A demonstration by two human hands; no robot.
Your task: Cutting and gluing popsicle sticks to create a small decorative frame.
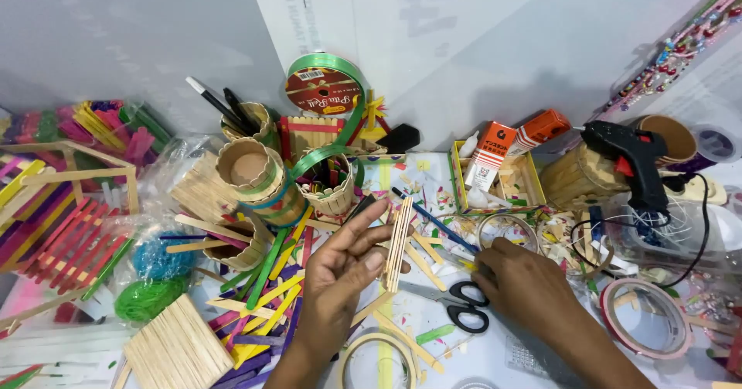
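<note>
The small panel of glued plain craft sticks (399,243) stood upright near the middle of the cluttered table (495,362), pinched at its edge by the left hand (340,281): thumb and forefinger closed on the sticks, remaining fingers extended and loosely spread. The right hand (525,284) lay palm down just right of the panel, fingers curled onto the table surface; whether it gripped anything could not be determined. Black-handled scissors (452,300) lay between the two hands, touching or just beside the right fingers. A blue pencil (433,220) lay slanted just beyond the panel. Loose coloured craft sticks (267,296) were scattered left of the left hand, with a flat block of plain sticks (178,346) nearer and further left. Stick-clad cylindrical holders (259,176) stood at far left-centre, a spool of green ribbon (325,87) behind them against the wall. A black glue gun (630,161) stood at far right, and a roll of pink-edged tape (645,315) lay right of the right wrist.
</note>
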